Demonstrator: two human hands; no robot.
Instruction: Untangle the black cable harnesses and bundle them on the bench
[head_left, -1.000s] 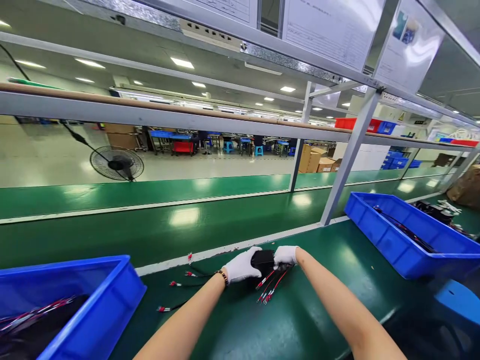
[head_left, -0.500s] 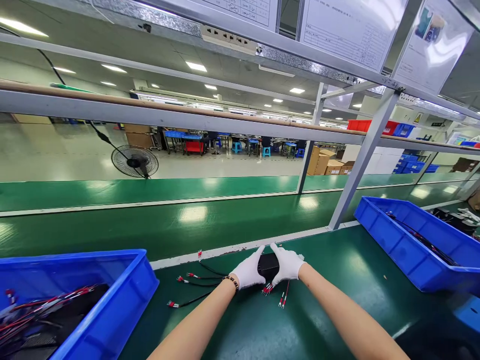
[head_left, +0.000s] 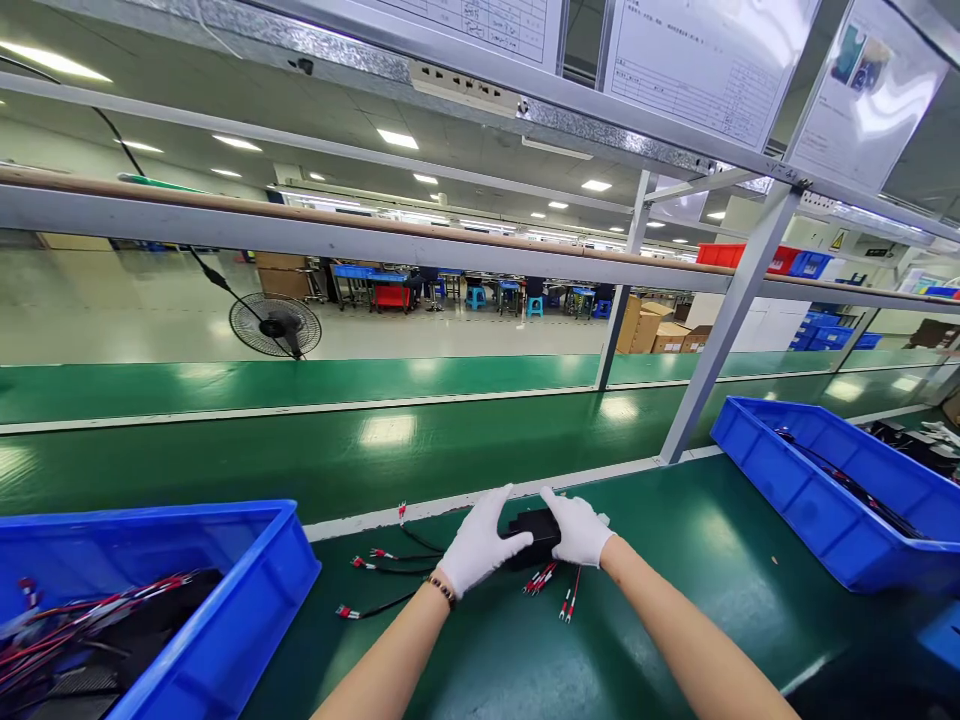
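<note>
A black box-shaped part (head_left: 534,538) lies on the green bench between my two white-gloved hands. My left hand (head_left: 480,545) is at its left side, thumb and fingers spread apart, with the thumb tip against the box. My right hand (head_left: 577,528) grips the box's right end, thumb at the front and fingers behind. Black cables with red-sleeved fork terminals (head_left: 360,563) fan out to the left of my left hand. More red-sleeved terminals (head_left: 568,605) lie in front of the box.
A blue bin (head_left: 255,590) with wires and black parts stands at the left. Another blue bin (head_left: 787,500) with dark cables stands at the right. A slanted metal post (head_left: 731,320) rises behind the bench, and a fan (head_left: 275,325) is beyond.
My left hand has shifted left and its fingers have spread wider, uncovering more of the black box. My right hand stays at the box's right end.
</note>
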